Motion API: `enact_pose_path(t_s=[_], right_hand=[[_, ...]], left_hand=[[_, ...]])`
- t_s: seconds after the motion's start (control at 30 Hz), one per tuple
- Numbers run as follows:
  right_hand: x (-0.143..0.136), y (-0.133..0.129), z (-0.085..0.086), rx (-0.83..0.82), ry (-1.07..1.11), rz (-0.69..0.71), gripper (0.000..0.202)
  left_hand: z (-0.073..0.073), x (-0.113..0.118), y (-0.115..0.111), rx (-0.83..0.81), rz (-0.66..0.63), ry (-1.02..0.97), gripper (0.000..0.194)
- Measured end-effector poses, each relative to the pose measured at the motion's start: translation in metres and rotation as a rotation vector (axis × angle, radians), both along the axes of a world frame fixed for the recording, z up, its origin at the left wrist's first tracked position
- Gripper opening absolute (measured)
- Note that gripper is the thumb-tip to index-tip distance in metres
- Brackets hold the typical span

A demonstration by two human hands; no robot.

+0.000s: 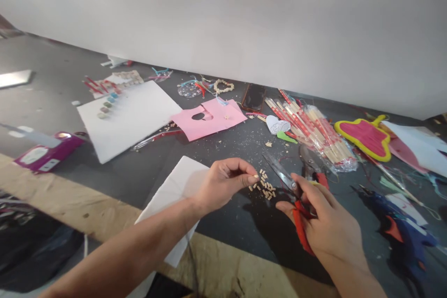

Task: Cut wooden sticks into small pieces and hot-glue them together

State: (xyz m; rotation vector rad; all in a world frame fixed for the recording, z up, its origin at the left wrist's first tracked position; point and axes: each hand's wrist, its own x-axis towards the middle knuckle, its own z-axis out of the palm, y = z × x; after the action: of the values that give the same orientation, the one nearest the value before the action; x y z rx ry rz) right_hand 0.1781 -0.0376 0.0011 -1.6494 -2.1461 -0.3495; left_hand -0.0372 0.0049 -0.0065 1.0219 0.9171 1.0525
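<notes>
My left hand [228,181] is closed in a pinch, with a small pale wooden piece [256,176] between thumb and fingertips. Just below and right of those fingertips lies a loose pile of short cut wooden pieces [268,191] on the dark tabletop. Red-handled scissors [299,223] are gripped in my right hand [331,223], their blades pointing up and left past the pile. A gap separates the blades from the held piece. Under my left forearm lies a white board [171,195].
Wrapped chopsticks [314,132], a phone [253,98], pink paper [209,121] and a large white board [136,116] lie behind. A blue glue gun [398,233] is at right, near a yellow-edged pink cutout [365,137]. A purple power strip [49,153] sits left.
</notes>
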Motion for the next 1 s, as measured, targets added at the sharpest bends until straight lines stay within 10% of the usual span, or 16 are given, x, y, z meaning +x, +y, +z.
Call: enact_pose_path(t_s=[1.0], right_hand=[[-0.009,-0.009,0.003,0.000,-0.081,0.160,0.044]], left_hand=[[0.004,0.002,0.001,0.004,0.015,-0.052,0.018]])
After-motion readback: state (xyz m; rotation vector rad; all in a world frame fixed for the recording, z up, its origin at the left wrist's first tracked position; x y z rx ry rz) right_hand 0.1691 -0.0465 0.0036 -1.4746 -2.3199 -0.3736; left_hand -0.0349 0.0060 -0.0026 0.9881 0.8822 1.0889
